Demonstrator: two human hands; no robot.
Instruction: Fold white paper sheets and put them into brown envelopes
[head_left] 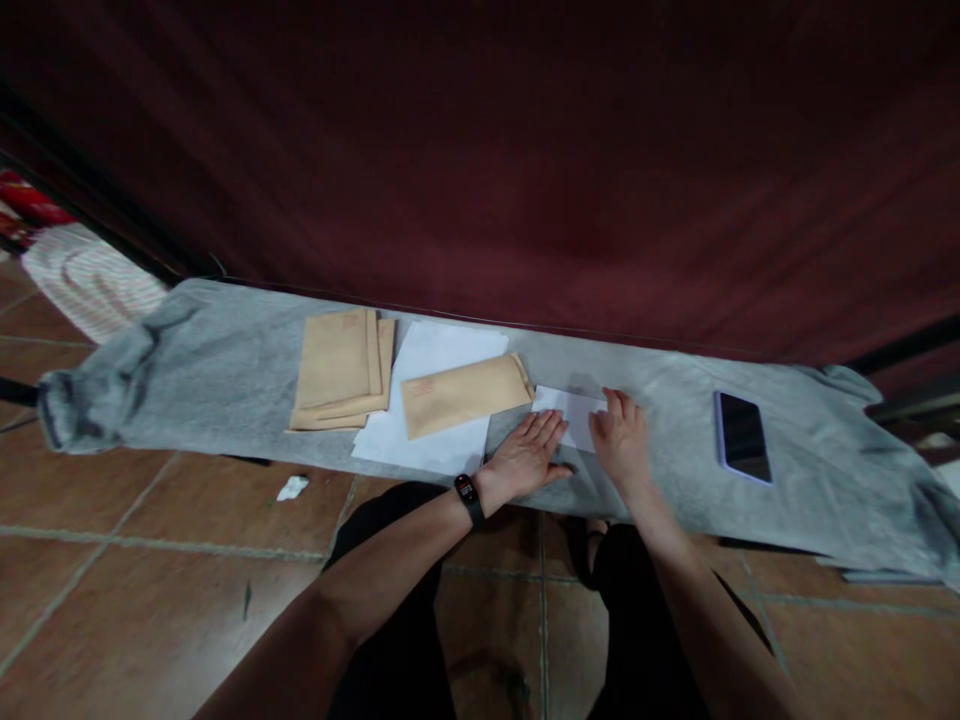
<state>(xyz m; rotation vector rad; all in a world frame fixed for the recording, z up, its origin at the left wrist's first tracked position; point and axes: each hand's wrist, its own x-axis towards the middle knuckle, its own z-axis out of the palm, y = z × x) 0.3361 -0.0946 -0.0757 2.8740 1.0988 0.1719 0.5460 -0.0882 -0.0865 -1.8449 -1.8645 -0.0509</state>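
Note:
A small folded white paper (574, 412) lies on the grey cloth (240, 380) in front of me. My left hand (529, 455) lies flat with fingers stretched out, pressing on the paper's left edge. My right hand (621, 438) rests on the paper's right side, fingers flat and slightly spread. A black band sits on my left wrist. Just left of the hands, a tan envelope (465, 393) lies across a white sheet (439, 400).
A stack of tan envelopes (341, 370) lies further left on the cloth. A phone (742, 437) with a lilac case lies face up at the right. A dark red curtain hangs behind. A paper scrap (292, 487) lies on the tiled floor.

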